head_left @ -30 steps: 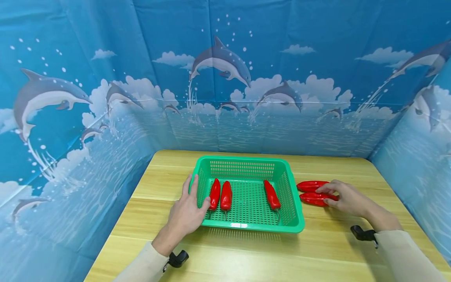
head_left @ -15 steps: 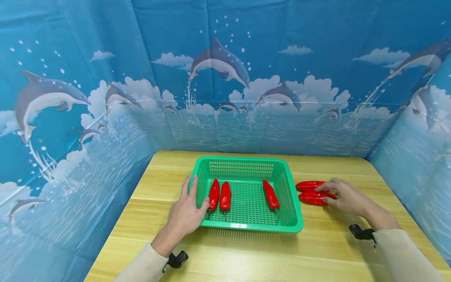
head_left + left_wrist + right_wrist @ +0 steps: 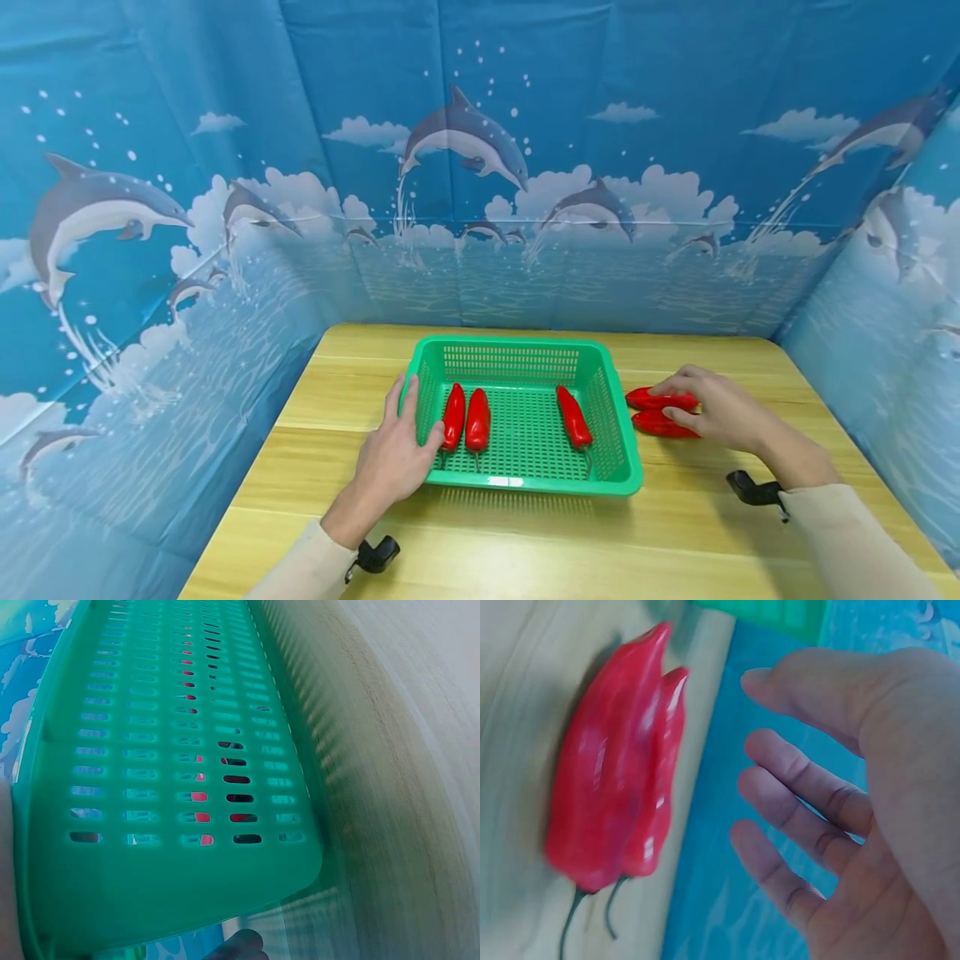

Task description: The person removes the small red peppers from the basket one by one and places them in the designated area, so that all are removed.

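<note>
My left hand (image 3: 397, 454) rests on the left rim of a green plastic basket (image 3: 525, 483), fingers fairly straight and thumb over the inner side. Inside the basket lie three red chili peppers: two side by side, a left one (image 3: 453, 417) and a middle one (image 3: 477, 421), and another chili (image 3: 574, 418) farther right. Just right of the basket, my right hand (image 3: 712, 408) is over two more chilies, a far one (image 3: 640, 398) and a near one (image 3: 656, 424), partly covering them. The right wrist view shows its loosely bent fingers (image 3: 772, 795) apart from both chilies (image 3: 600, 780).
A light wooden table (image 3: 525, 550) carries everything. A blue dolphin-print curtain (image 3: 480, 275) stands along its back and sides. Black wrist cameras, left (image 3: 377, 554) and right (image 3: 753, 490), hang below the sleeves.
My right hand has shifted slightly left and covers more of the two loose chilies, which stay put on the table. The left hand and basket have not moved; the head view shifts slightly.
</note>
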{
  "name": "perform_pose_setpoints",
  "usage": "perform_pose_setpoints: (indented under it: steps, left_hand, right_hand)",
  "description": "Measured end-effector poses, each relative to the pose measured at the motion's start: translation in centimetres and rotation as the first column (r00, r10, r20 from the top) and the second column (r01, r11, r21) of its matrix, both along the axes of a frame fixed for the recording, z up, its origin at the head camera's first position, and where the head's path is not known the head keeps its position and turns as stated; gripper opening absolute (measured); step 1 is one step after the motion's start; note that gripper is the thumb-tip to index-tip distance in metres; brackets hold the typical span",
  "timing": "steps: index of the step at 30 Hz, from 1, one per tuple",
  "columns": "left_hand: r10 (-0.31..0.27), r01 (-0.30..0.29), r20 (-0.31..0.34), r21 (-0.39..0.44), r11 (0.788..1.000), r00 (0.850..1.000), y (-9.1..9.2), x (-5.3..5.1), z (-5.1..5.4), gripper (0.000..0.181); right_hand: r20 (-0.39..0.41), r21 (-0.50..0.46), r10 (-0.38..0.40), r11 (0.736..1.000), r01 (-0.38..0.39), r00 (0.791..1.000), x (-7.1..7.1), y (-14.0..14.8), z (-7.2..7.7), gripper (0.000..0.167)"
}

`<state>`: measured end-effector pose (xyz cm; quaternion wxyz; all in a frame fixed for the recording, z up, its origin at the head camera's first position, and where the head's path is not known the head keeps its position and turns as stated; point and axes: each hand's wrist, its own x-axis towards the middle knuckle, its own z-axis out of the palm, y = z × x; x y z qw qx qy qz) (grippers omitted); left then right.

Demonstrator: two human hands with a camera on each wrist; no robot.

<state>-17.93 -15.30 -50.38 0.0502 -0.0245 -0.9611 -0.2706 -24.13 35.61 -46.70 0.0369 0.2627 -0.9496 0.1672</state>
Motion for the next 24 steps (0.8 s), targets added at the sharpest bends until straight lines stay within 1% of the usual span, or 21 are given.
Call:
perform_pose_setpoints:
  steps: [6,11,18,24]
  left_hand:
    - [-0.005,0.005,-0.002,0.002,1.000,1.000,0.1,0.1,0.1,0.095]
    - [-0.001,0.001,-0.007,0.003,1.000,1.000,0.0,0.2,0.2,0.095]
    - [-0.002,0.002,-0.011,-0.004,1.000,1.000,-0.1,0.2,0.1,0.095]
    - [-0.007,0.007,-0.007,-0.002,1.000,1.000,0.0,0.3,0.1,0.096]
  right_hand:
    - [-0.033,-0.029,0.017,0.999,-0.018,0.999,0.7,-1.8,1.5,0.024]
    - [-0.056,-0.020,0.043,0.999,-0.044,0.998,1.1,-3.5,2.7,0.025]
    - [-0.050,0.000,0.083,0.997,-0.083,0.995,1.2,-5.6,4.1,0.032]
    - [-0.017,0.021,0.115,0.993,-0.115,0.993,1.0,-7.0,5.0,0.034]
